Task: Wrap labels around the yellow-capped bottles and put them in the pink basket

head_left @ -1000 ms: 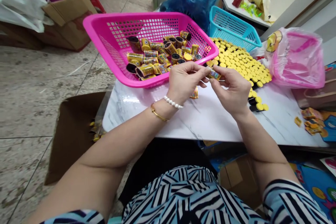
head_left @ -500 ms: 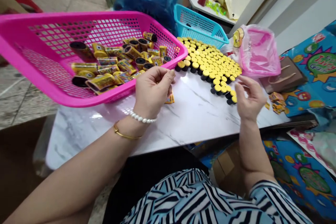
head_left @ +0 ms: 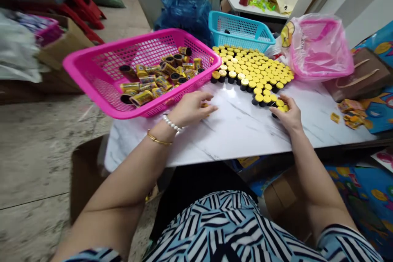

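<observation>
My left hand is over the white table beside the pink basket, thumb and fingers apart. A bit of orange-yellow printed label shows beneath its fingers, mostly hidden. My right hand has its thumb and fingers around yellow-capped black canisters at the near right end of a packed group of upright yellow-capped canisters. How many sit between the fingers is hard to tell. Loose canisters in yellow printed wraps lie jumbled inside the pink basket.
Behind the group stands a blue basket, next to a pink bin lined with clear plastic. Small orange packets lie at the table's right end, near a brown paper bag. A blue plastic bag is behind the pink basket.
My left hand has gone from a pinch to spread fingers, and now covers the printed labels. My right hand has come down around the nearest canisters. The camera view has shifted left.
</observation>
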{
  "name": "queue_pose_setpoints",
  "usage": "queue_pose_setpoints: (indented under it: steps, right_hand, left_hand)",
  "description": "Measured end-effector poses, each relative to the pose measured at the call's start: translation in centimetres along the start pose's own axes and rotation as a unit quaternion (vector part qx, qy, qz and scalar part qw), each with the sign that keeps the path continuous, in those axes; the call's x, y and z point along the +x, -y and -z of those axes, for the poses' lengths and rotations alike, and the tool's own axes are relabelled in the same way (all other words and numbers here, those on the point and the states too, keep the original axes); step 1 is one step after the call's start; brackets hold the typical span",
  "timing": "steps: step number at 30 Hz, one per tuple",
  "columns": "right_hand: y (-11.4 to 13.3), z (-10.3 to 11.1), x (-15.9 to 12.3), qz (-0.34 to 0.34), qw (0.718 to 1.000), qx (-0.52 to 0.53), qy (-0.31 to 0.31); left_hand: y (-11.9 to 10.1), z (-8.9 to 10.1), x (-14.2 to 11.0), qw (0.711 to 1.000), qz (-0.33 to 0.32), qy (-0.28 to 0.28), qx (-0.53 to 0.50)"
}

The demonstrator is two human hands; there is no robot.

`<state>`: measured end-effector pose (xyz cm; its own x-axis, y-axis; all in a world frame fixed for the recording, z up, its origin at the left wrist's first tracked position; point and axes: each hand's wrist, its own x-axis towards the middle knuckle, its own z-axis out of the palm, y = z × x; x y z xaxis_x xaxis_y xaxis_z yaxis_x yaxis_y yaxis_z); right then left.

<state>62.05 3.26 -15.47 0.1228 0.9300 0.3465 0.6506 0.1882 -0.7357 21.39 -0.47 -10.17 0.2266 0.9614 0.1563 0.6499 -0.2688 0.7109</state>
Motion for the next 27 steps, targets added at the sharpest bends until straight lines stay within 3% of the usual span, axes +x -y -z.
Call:
queue_pose_setpoints:
  steps: [3,5,10,13,15,17,21,23,27]
  right_hand:
    - [-0.1,-0.3,0.1,0.008,1.0,-0.015,0.011]
    - [0.0,-0.4,0.5,0.012,0.999,-0.025,0.018]
    - [1.3,-0.5,1.2,0.027,0.998,-0.055,0.026]
    - [1.7,-0.6,0.9,0.031,0.998,-0.053,0.021]
    - [1.4,-0.6,0.7,0.028,0.999,-0.01,0.012]
    - [0.7,-0.6,0.6,0.01,0.996,0.091,-0.013]
    - [-0.6,-1.2,1.6,-0.065,0.945,0.313,-0.066]
    - [-0.8,-1.7,2.4,-0.097,0.93,0.35,-0.063]
    - [-0.2,-3.0,3.9,-0.105,0.938,0.33,-0.033]
  left_hand:
    - [0.5,0.8,-0.4,0.991,-0.022,0.088,0.094]
    - [1.1,0.7,-0.8,0.985,-0.019,0.109,0.133]
    - [2.4,-0.4,-1.3,0.98,0.012,0.07,0.185]
    - [1.4,-1.7,-0.9,0.986,-0.007,0.008,0.165]
    - [-0.2,-3.2,-0.1,0.991,-0.046,-0.021,0.12]
    - [-2.2,-5.4,1.1,0.996,-0.075,-0.01,0.054]
    - [-5.6,-10.6,4.7,1.0,-0.011,0.016,-0.022]
    - [-6.7,-12.9,6.5,0.999,0.019,0.001,-0.029]
    - [-8.3,-15.8,9.0,0.998,0.029,-0.045,-0.03]
